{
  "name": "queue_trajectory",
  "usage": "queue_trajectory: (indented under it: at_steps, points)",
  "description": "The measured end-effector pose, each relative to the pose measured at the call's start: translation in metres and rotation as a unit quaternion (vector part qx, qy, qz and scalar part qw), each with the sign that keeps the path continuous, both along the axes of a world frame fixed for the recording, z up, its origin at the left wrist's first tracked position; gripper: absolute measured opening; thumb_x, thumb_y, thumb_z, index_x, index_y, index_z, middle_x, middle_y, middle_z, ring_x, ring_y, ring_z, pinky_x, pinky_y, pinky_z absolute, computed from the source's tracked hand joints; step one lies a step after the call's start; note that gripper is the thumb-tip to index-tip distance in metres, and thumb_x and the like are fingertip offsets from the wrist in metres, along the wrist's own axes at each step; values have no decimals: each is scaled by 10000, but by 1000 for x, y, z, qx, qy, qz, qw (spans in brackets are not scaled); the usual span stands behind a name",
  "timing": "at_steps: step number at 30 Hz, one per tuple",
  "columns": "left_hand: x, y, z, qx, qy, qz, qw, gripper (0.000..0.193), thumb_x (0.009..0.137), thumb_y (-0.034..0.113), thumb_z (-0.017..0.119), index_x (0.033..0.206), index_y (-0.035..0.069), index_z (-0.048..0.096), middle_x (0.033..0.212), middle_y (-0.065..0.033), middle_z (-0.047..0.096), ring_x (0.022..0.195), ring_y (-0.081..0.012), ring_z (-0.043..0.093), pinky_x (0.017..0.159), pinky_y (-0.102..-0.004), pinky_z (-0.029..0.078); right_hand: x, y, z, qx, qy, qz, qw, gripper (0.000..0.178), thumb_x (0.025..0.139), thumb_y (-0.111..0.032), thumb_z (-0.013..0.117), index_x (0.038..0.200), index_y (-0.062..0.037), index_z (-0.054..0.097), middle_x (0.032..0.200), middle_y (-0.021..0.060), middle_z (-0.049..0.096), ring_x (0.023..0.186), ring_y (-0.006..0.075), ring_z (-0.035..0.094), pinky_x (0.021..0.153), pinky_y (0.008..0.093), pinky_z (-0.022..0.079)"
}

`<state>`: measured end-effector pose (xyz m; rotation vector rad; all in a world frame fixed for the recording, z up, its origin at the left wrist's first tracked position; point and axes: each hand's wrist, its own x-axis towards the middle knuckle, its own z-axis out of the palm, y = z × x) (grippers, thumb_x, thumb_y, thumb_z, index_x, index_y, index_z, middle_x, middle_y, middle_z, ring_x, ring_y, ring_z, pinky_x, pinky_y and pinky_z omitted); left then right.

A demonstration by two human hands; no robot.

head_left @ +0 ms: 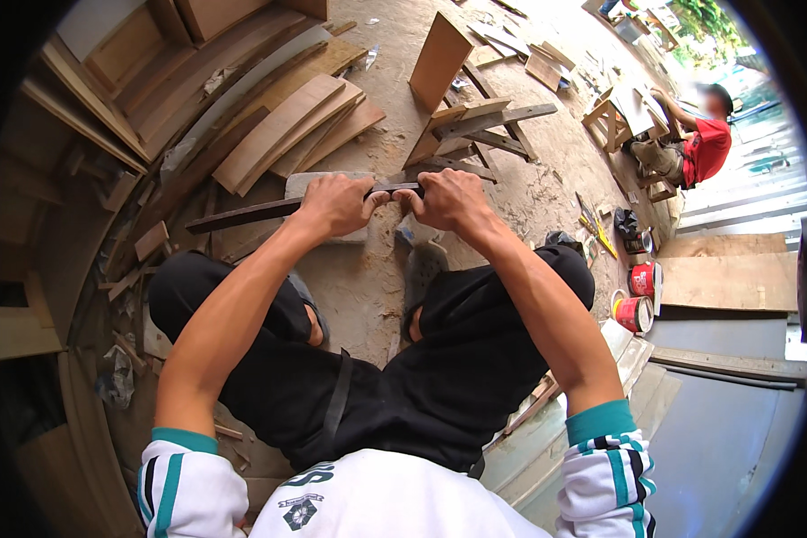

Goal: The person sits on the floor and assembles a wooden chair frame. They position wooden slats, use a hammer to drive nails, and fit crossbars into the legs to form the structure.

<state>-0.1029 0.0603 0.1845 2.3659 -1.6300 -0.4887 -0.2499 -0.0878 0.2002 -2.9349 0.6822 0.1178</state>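
Observation:
Both arms reach forward past my knees, and the hands nearly meet in the middle. My left hand (334, 204) is closed around a long, narrow dark strip (247, 215), whose tapering length sticks out to the left. My right hand (453, 195) grips the same strip near its right end. Both thumbs press toward each other on its near side. Whether the strip is metal or wood I cannot tell. Beneath the left hand lies a flat grey slab (354, 235) on the ground. Fingers on the far side are partly hidden.
Stacked boards (287, 130) lie at the far left. Ahead stands a wooden sawhorse-like frame (484, 125). Red paint cans (635, 312) and a yellow tool (598, 231) lie at the right. A person in a red shirt (710, 152) sits at the far right.

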Motion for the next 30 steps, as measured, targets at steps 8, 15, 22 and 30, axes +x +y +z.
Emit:
queue_trajectory:
  at_steps: [8, 15, 22, 30]
  points:
    - [8, 3, -19, 9, 6, -3, 1000, 376, 931, 441, 548, 990, 97, 687, 843, -241, 673, 857, -445, 641, 752, -519, 491, 13, 7, -7, 34, 96, -25, 994, 564, 877, -619, 522, 922, -99, 735, 875, 195, 703, 871, 351, 685, 776, 444, 530]
    - [6, 6, -30, 2, 20, -5, 1000, 465, 936, 507, 521, 955, 72, 684, 833, -255, 668, 847, -458, 638, 748, -534, 490, 11, -1, -17, 25, 79, 22, 996, 659, 871, -674, 494, 816, -67, 747, 799, 203, 696, 802, 346, 694, 719, 423, 542]
    - [-1, 35, -29, 23, 72, -27, 997, 590, 847, 638, 574, 926, 63, 682, 794, -232, 671, 804, -428, 654, 725, -509, 506, -8, 8, -21, -29, -49, 136, 989, 643, 843, -663, 565, 614, -67, 637, 504, 164, 570, 490, 361, 606, 488, 444, 479]
    - [-4, 96, -58, 94, 158, -45, 982, 517, 843, 597, 614, 892, 85, 676, 736, -194, 656, 740, -403, 635, 657, -470, 487, -61, 11, -39, 4, -86, 146, 986, 533, 820, -585, 651, 671, -77, 584, 573, 122, 595, 595, 333, 633, 536, 428, 479]
